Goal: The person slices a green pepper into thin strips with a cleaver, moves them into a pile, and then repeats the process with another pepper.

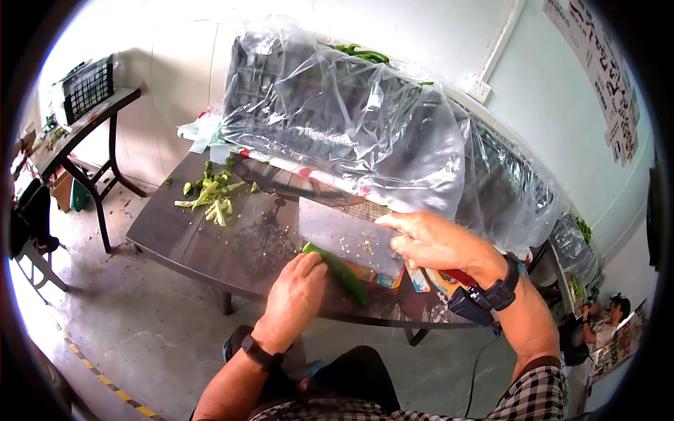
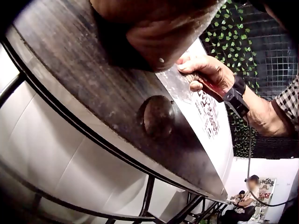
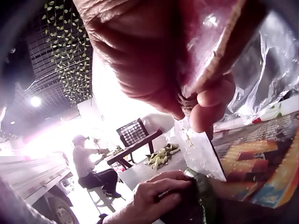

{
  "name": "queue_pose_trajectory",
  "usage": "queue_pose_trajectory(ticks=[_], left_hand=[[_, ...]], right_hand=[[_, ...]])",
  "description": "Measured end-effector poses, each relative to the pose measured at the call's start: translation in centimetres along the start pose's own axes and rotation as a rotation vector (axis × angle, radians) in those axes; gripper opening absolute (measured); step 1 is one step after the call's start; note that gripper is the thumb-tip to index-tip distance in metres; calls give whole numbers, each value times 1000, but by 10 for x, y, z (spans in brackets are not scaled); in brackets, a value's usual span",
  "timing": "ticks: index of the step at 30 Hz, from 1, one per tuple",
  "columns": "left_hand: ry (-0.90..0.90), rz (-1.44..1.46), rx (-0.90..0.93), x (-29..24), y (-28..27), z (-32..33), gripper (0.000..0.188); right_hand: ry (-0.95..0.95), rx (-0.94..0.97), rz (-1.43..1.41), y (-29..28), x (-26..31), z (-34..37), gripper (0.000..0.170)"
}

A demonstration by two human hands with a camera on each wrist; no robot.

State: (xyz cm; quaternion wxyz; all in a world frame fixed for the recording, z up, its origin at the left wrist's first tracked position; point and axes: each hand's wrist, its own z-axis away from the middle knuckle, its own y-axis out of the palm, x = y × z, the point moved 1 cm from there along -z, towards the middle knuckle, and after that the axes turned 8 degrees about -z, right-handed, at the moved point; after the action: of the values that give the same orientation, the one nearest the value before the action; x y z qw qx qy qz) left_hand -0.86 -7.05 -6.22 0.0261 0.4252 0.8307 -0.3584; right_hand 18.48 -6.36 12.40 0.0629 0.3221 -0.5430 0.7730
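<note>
My left hand (image 1: 298,288) holds down the near end of a long green cucumber (image 1: 344,277), fingers bent over its tip. The cucumber lies slantwise on the dark wooden table (image 1: 161,217). Gripped in my right hand (image 1: 442,242) is a cleaver with a wide metal blade (image 1: 344,235), the index finger stretched along its back. Small pale bits cling to the blade, which stands just beyond the cucumber. From the right wrist, the blade (image 3: 201,154) appears beside the cucumber's pale cut end. Green and pale vegetable trimmings (image 1: 214,193) are heaped to the left.
Dark crates under clear plastic sheeting (image 1: 337,105) line the table's back, long green vegetables showing on top. Flattened printed cardboard (image 1: 386,278) lies under the blade. Another table with a black crate (image 1: 88,88) stands far left. A seated person (image 3: 96,163) is in the background.
</note>
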Motion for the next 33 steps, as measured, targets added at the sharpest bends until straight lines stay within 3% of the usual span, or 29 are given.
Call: queue_pose_trajectory(ticks=[7, 16, 17, 20, 23, 27, 29, 31, 33], left_hand=[[-18, 17, 12, 0, 0, 0, 17], [-50, 29, 38, 4, 3, 0, 23], [-55, 36, 40, 3, 2, -1, 23], [-81, 32, 60, 1, 2, -2, 22], [-54, -13, 63, -1, 2, -5, 21], [-78, -20, 62, -2, 2, -4, 20], [-79, -28, 73, -2, 4, -2, 20], [-74, -43, 61, -1, 6, -3, 19], [-75, -38, 61, 0, 7, -3, 18]], right_hand=[[62, 139, -4, -9, 4, -7, 47], [56, 130, 23, -10, 13, -7, 46], [125, 139, 41, -8, 18, -8, 46], [41, 149, -64, -6, 9, -5, 44], [-36, 90, 159, -4, 9, -3, 43], [-119, 42, 251, 2, -1, -11, 39], [54, 120, 183, -3, 13, -7, 38], [-112, 88, 245, -1, 5, -7, 38], [-90, 84, 262, 1, 7, -4, 39]])
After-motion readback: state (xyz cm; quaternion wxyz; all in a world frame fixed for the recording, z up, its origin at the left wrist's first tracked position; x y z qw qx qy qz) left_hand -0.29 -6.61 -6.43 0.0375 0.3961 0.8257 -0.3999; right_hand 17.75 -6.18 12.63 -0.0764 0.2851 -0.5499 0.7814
